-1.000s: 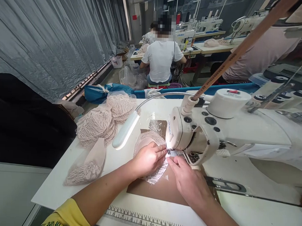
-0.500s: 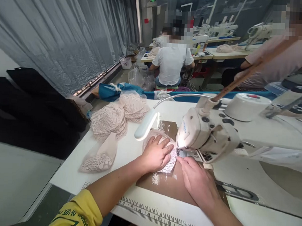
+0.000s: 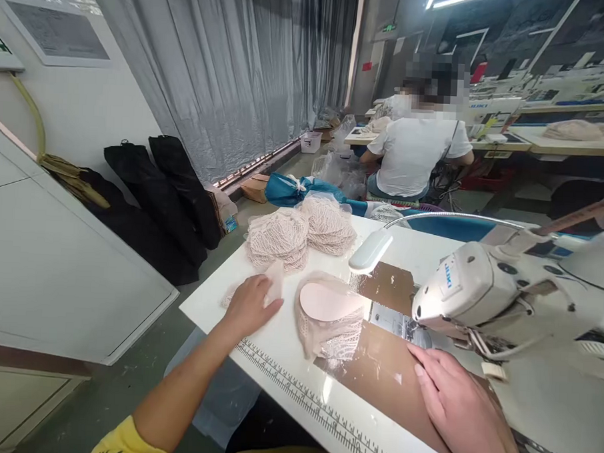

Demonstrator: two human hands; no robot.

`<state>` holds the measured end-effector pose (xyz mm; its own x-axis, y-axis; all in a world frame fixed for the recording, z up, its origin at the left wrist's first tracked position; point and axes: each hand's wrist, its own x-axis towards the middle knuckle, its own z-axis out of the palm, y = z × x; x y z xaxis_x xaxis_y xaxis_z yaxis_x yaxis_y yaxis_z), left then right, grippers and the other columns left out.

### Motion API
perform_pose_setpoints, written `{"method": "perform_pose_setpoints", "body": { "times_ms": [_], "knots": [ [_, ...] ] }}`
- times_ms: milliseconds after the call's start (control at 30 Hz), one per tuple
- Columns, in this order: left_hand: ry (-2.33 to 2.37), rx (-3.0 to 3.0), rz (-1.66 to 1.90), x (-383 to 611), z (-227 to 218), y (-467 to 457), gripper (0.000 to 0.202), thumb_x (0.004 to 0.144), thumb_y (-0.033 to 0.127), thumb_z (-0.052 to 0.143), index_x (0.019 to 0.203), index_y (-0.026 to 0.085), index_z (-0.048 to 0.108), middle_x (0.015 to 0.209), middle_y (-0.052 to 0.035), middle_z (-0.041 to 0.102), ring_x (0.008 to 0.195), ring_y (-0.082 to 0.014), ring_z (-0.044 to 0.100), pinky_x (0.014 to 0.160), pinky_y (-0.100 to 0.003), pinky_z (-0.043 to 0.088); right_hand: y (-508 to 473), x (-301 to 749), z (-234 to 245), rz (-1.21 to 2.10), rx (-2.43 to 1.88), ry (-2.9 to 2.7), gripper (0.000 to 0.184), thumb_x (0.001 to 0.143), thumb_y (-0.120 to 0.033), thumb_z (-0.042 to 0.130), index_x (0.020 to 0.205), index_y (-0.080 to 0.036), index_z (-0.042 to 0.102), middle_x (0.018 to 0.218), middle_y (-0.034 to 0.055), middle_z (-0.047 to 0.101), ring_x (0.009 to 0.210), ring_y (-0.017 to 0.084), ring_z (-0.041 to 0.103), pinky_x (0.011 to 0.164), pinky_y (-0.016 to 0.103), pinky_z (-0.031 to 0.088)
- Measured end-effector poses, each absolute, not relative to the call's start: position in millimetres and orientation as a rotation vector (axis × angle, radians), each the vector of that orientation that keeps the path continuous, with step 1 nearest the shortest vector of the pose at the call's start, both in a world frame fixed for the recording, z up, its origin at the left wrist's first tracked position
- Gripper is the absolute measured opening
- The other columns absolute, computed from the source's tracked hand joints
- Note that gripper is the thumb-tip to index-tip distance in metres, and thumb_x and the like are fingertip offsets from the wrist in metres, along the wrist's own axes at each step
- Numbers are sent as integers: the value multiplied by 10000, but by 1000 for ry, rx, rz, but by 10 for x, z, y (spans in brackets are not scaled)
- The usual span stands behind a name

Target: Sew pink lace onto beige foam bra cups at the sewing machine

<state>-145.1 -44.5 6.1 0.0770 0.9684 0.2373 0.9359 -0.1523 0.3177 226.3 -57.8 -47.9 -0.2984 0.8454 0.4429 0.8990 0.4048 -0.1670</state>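
Observation:
My left hand [image 3: 252, 304] rests over a sheer beige lace piece [image 3: 275, 276] at the table's left side, thumb apart from the fingers; the hand covers much of the piece. To its right lies another lace cup piece [image 3: 340, 338] with a smooth pale pink oval pad [image 3: 329, 302] on top, touched by neither hand. My right hand [image 3: 455, 393] lies flat with fingers extended on the brown board [image 3: 376, 353], just in front of the sewing machine [image 3: 460, 280]. Nothing shows in its fingers.
Two stacks of lace pieces [image 3: 277, 239] stand at the table's back left. A small lamp [image 3: 371, 251] on a bent neck hangs over the table. A printed ruler [image 3: 318, 411] runs along the front edge. Beyond, a person in a white shirt [image 3: 418, 155] sits at another table.
My left hand has left the lace cup by the needle and moved left onto the separate lace piece. The cup now lies away from the needle, its pad showing. The view has swung left.

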Motion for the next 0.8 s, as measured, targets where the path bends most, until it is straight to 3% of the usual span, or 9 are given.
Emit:
{"method": "perform_pose_setpoints", "body": {
  "times_ms": [67, 133, 267, 433, 500, 533, 700, 800],
  "knots": [
    [1956, 2136, 683, -1637, 0, -571, 260, 919, 377, 428, 898, 179, 596, 972, -96, 618, 978, -269, 544, 859, -414, 431, -593, 2269, -413, 19, -1518, -2151, 383, 915, -371, 374, 1053, -212, 694, 1000, 70, 705, 847, 244, 692, 658, 360, 556],
    [1913, 2081, 737, -1720, -22, -698, 293, 946, 326, 354, 787, 186, 557, 856, -67, 607, 892, -235, 554, 813, -372, 434, -636, 2267, -313, 237, -1514, -2079, 367, 887, -441, 436, 1067, -244, 688, 1082, 67, 692, 947, 264, 671, 687, 351, 565],
    [1656, 1740, 1050, -1652, 29, -945, 297, 978, 376, 339, 908, 180, 551, 937, -54, 606, 820, -175, 551, 734, -290, 428, -856, 2163, -96, 783, -1478, -1888, 430, 803, -545, 572, 1126, -277, 667, 1216, 88, 636, 1025, 284, 635, 741, 346, 566],
    [997, 1107, 1348, -1186, 184, -1207, 299, 941, 444, 456, 834, 168, 493, 810, -14, 552, 649, -107, 479, 591, -218, 365, -1215, 1688, 52, 1653, -1149, -1509, 854, 696, -618, 688, 1414, -231, 437, 1299, 162, 584, 1118, 301, 597, 952, 441, 479],
    [830, 1075, 1283, -939, 257, -1273, 307, 938, 445, 460, 821, 163, 487, 797, -13, 541, 644, -103, 470, 596, -219, 365, -1318, 1450, 99, 1848, -938, -1232, 862, 666, -660, 691, 1382, -230, 481, 1390, 153, 514, 1225, 304, 523, 1007, 429, 428],
    [816, 1125, 1239, -823, 290, -1290, 305, 946, 438, 446, 829, 160, 496, 803, -17, 542, 658, -107, 476, 611, -224, 374, -1361, 1350, 124, 1965, -851, -1089, 817, 682, -664, 673, 1352, -226, 513, 1355, 151, 551, 1213, 304, 535, 1001, 430, 431],
    [1035, 1732, 1111, -445, 310, -1113, 251, 983, 350, 355, 940, 162, 515, 863, -46, 570, 780, -152, 530, 729, -276, 432, -1543, 1276, 204, 1962, -817, -556, 678, 631, -492, 780, 1217, -199, 608, 1052, 136, 720, 1002, 330, 657, 861, 443, 513],
    [1074, 2197, 960, -372, 209, -851, 244, 959, 310, 390, 1097, 156, 519, 1085, -108, 591, 1019, -218, 540, 905, -365, 432, -1648, 1564, 210, 1736, -981, -590, 569, 639, -480, 782, 1123, -208, 655, 982, 117, 734, 922, 326, 674, 787, 434, 535]
  ]
}}
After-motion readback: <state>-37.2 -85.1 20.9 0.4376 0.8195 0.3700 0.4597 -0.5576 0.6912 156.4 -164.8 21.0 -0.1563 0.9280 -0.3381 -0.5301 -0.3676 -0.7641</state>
